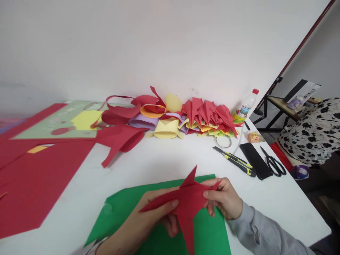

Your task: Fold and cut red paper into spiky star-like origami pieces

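Note:
Between my two hands is a red paper cut-out [190,202] with several pointed arms, one pointing up and one hanging down toward the bottom edge. My left hand [162,209] pinches its left side, thumb on top and fingers underneath. At its right side, my right hand [223,196] grips the paper close to a small pointed tip, with the thumb on the front. Beneath both hands lies a green paper sheet [122,202] on the white table [170,159].
Folded red paper pieces [207,111] and curled paper shapes [119,138] line the wall. Red sheets [39,184] cover the left side. A utility knife [236,163], black case [255,161], scissors [275,164], tape roll [223,141] and bottle [247,104] are at right.

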Demonstrator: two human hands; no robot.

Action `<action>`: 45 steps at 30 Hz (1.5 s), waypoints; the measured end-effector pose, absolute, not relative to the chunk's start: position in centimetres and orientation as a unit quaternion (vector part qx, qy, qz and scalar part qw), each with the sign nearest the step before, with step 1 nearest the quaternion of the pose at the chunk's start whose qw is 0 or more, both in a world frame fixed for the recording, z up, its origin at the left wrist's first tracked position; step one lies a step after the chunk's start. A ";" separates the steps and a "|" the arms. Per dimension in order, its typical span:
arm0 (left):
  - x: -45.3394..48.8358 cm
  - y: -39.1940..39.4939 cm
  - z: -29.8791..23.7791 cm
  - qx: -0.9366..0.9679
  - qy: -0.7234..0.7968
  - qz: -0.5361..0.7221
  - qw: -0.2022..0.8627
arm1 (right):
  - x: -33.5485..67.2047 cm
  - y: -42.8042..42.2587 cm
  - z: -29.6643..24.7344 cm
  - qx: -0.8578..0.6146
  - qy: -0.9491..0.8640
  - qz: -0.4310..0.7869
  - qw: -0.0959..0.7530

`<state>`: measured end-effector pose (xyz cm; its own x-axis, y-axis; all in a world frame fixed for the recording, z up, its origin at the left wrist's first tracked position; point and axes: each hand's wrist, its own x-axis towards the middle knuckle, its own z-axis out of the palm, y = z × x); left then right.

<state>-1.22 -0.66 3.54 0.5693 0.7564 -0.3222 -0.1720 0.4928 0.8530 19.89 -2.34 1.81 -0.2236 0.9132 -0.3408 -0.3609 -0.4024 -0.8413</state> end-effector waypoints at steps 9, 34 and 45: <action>-1.5 -0.2 2.9 0.255 0.320 0.325 0.853 | 20.1 -2.2 1.9 -0.431 -0.244 0.729 0.472; 1.5 -1.8 2.8 0.311 0.468 0.471 0.680 | 18.5 -3.4 2.4 -0.520 -0.457 0.550 0.467; 1.5 -1.9 2.7 0.281 0.466 0.454 0.705 | 18.3 -3.5 2.4 -0.550 -0.487 0.482 0.476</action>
<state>1.49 -1.85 2.72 0.1527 0.9026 -0.4026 -0.3781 0.4297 0.8200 18.34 -3.46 2.38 0.0595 0.9960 -0.0668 0.0773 -0.0713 -0.9945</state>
